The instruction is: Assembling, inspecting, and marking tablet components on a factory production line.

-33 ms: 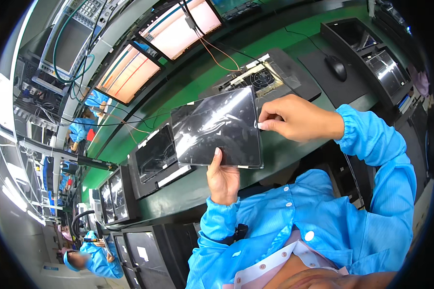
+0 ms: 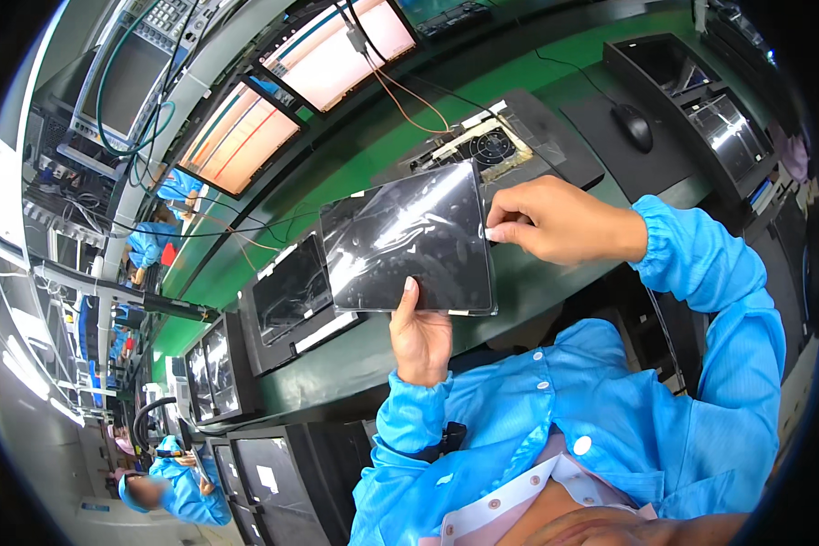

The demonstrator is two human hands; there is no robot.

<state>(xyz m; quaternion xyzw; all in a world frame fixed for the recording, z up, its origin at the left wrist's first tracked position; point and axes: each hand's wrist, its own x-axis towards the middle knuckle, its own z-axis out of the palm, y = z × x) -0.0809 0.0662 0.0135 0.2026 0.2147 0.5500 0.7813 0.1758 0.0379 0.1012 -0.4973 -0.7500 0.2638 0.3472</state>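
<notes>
A black tablet-like panel with a glossy, wrinkled clear film over its face is held up above the bench, slightly tilted. My left hand grips its lower edge, thumb on the front and the other fingers hidden behind. At the panel's right edge my right hand is closed in a pinch. Something small and whitish shows at its fingertips, too small to make out. Behind the panel, a dark fixture with a round patterned spot lies on the bench. A second dark panel lies in a black holder to the left.
The green bench runs across, with a mouse on a dark mat at right. Black trays with panels stand far right; another tray is at left. Two lit monitors and hanging cables are behind. A co-worker in blue is lower left.
</notes>
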